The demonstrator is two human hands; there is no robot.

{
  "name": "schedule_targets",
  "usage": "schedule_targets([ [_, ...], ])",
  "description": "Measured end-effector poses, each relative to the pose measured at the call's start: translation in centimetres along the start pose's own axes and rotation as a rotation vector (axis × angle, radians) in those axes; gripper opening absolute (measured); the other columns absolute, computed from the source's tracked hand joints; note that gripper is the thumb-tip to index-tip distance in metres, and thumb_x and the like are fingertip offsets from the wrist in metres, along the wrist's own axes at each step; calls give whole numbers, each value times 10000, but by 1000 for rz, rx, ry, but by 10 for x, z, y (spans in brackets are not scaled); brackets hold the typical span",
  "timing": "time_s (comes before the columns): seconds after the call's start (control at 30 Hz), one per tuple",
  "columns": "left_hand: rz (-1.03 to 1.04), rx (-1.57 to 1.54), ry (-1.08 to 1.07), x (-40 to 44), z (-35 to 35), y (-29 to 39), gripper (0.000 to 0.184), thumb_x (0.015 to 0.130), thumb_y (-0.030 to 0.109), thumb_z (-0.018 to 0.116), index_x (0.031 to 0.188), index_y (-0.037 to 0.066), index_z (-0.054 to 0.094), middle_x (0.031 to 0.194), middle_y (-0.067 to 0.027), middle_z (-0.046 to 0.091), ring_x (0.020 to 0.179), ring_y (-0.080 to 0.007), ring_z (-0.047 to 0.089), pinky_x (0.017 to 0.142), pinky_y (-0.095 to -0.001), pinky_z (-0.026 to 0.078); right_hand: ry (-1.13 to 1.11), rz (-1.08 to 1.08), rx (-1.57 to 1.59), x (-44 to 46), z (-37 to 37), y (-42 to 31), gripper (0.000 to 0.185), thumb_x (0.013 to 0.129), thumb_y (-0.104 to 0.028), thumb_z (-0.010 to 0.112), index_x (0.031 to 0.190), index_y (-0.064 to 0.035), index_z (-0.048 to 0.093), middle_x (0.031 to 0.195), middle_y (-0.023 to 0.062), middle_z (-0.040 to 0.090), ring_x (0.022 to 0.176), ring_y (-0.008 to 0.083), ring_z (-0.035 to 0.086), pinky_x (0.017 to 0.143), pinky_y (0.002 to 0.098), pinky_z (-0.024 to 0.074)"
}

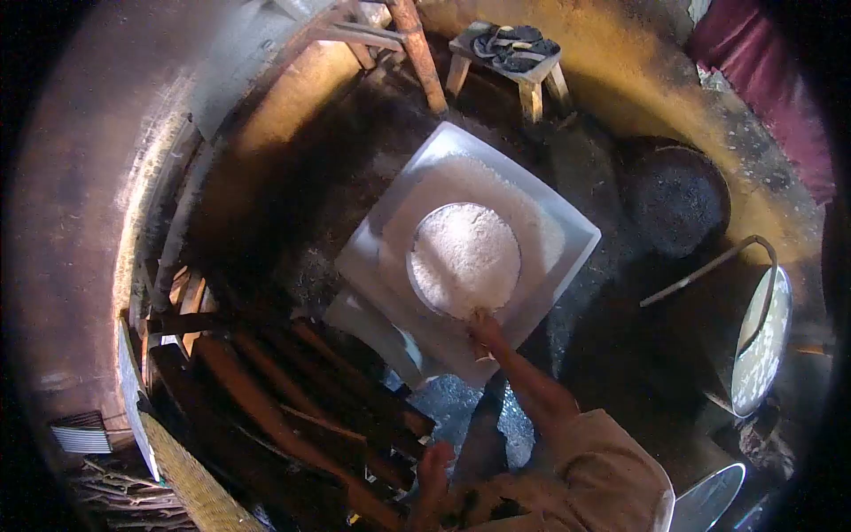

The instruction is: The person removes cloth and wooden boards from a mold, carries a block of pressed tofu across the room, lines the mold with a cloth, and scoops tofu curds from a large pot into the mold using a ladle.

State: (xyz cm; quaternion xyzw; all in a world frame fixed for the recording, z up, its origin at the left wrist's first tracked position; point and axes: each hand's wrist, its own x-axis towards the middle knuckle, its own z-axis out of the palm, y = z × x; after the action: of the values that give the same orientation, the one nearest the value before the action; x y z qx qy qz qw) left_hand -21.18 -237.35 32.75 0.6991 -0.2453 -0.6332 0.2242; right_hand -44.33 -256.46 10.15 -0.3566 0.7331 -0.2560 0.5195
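A round sieve or bowl full of pale, flour-like powder (465,257) sits over a square whitish tray (567,217), with more powder spread around it. At its lower rim is my right hand (484,335), fingers closed on the edge. My left hand (434,465) is lower down, near my body and beside the dark wooden pieces; its fingers are too dim to make out and nothing is clearly in it.
Dark wooden planks (275,390) lie at the lower left. A small wooden stool (523,71) bearing a pair of sandals stands at the top. On the right are a dark round pan (678,199) and a pale round basin (762,341). Sticks (133,496) lie bottom left.
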Motion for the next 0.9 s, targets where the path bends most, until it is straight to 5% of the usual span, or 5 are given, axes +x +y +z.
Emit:
schedule_targets([
  [0.23, 114, -95, -139, 15, -8, -17, 285, 854, 207, 563, 1074, 28, 536, 928, -70, 600, 829, -157, 573, 709, -283, 473, 61, 295, 577, 30, 15, 20, 425, 751, -204, 614, 1153, -110, 510, 1043, 163, 577, 941, 235, 592, 773, 400, 484],
  [0.33, 129, -19, -191, -22, 31, 36, 276, 850, 225, 583, 1046, 34, 548, 921, -52, 594, 816, -142, 570, 755, -263, 461, 77, -113, -727, 2, -44, 7, 445, 772, -200, 591, 1196, -137, 472, 1046, 143, 571, 954, 263, 587, 798, 394, 483],
  [0.47, 290, 65, -317, -27, 72, 33, 211, 845, 166, 573, 1011, 36, 568, 878, -45, 603, 796, -122, 568, 683, -239, 452, 564, 458, 134, -75, -172, -80, 504, 766, -192, 598, 1230, -141, 407, 1021, 169, 577, 945, 310, 586, 793, 401, 488],
  [0.7, 421, 471, -600, -118, 164, 10, 266, 823, 237, 578, 1018, 56, 579, 863, -19, 610, 707, -84, 564, 588, -211, 404, 848, -168, 614, -407, -341, -24, 469, 710, -105, 624, 1092, -48, 358, 863, 146, 584, 747, 227, 598, 621, 364, 488],
  [0.9, 400, 854, -1012, -210, 282, -111, 318, 853, 301, 547, 1057, 57, 557, 906, -36, 605, 728, -95, 568, 602, -210, 427, 1017, -116, 612, -704, -315, 157, 410, 693, -150, 651, 1047, -30, 484, 887, 183, 600, 833, 315, 605, 727, 376, 465],
])
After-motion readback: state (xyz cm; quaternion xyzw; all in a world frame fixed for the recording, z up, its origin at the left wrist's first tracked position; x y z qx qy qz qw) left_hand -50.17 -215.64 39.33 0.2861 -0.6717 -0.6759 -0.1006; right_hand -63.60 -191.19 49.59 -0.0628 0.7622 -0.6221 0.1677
